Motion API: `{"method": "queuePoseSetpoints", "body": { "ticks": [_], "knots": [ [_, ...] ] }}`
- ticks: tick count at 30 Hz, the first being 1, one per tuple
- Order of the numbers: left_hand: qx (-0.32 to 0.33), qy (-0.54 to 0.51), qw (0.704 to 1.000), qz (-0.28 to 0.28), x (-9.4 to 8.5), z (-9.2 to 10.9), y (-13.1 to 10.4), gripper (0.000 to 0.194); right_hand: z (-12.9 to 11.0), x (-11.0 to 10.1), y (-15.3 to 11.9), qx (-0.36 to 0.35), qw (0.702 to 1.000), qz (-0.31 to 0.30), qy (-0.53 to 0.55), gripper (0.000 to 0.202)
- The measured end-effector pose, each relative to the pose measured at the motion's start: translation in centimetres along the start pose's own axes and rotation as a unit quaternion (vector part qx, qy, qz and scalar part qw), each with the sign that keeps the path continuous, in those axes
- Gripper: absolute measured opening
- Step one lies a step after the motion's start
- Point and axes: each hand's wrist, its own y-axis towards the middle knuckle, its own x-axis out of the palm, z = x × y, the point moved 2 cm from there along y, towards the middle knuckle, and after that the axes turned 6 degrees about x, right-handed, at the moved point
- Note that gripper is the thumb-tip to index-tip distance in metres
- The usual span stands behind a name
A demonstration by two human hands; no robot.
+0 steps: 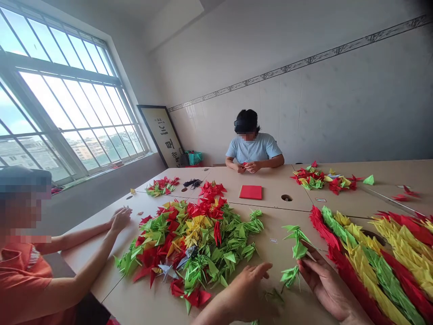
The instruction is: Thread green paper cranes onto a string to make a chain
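Observation:
My right hand (324, 277) pinches a strand of green folded paper cranes (299, 248) between thumb and fingers. Another green crane (290, 276) hangs just below on the same side. To its left is my left hand (248, 289), fingers stretched out toward the strand and apparently holding nothing; its lower part is smeared by motion. A blurred greenish piece (274, 296) lies between my hands. Beyond my left hand spreads a big heap of paper cranes (203, 243) in green, red, yellow and a little pale blue.
Long rows of strung cranes (358, 253) cover the table's right side. Smaller crane piles (324, 178) and a red paper stack (250, 192) lie farther back. One person (253, 149) sits opposite; another person's hands (121, 219) rest on the table (101, 241) at left.

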Motion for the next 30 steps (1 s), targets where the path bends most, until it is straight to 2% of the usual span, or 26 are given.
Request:
{"method": "queuePoseSetpoints", "body": {
  "ticks": [5, 8, 10, 16, 20, 23, 26, 28, 30],
  "knots": [
    [0.022, -0.025, 0.998, 0.060, 3.1, 0.3, 4.1, 0.095, 0.4, 0.1, -0.1, 0.027, 0.999, -0.022, 0.012, 0.063],
    [0.010, -0.040, 0.997, 0.071, 4.4, -0.3, 6.3, 0.081, 0.5, 0.0, -0.1, 0.032, 0.999, -0.029, 0.015, 0.060],
    [-0.013, -0.061, 0.996, 0.061, 4.7, -0.6, 6.8, 0.072, 0.5, -0.1, 0.0, 0.029, 0.999, -0.028, 0.014, 0.060],
    [-0.062, -0.072, 0.995, 0.040, 3.7, -0.7, 5.1, 0.069, 0.4, -0.2, 0.6, 0.020, 1.000, -0.013, 0.019, 0.059],
    [-0.092, -0.074, 0.993, -0.010, 2.8, -0.6, 3.5, 0.066, 0.3, -0.1, 0.5, 0.021, 1.000, -0.003, 0.014, 0.059],
    [-0.084, -0.073, 0.993, -0.034, 2.5, -0.6, 3.2, 0.063, 0.4, 0.2, 0.2, 0.033, 0.999, -0.003, 0.004, 0.059],
    [-0.046, -0.174, 0.983, 0.044, 2.5, -0.9, 4.0, 0.051, 0.7, 0.4, -0.2, 0.052, 0.999, -0.013, -0.008, 0.057],
    [-0.026, -0.277, 0.956, 0.098, 2.9, -1.3, 5.0, 0.047, 1.0, 0.6, -0.4, 0.070, 0.997, -0.032, -0.018, 0.053],
    [-0.011, -0.347, 0.930, 0.119, 3.3, -1.6, 6.0, 0.045, 1.4, 1.0, -0.6, 0.084, 0.995, -0.051, -0.036, 0.048]
  ]
}}
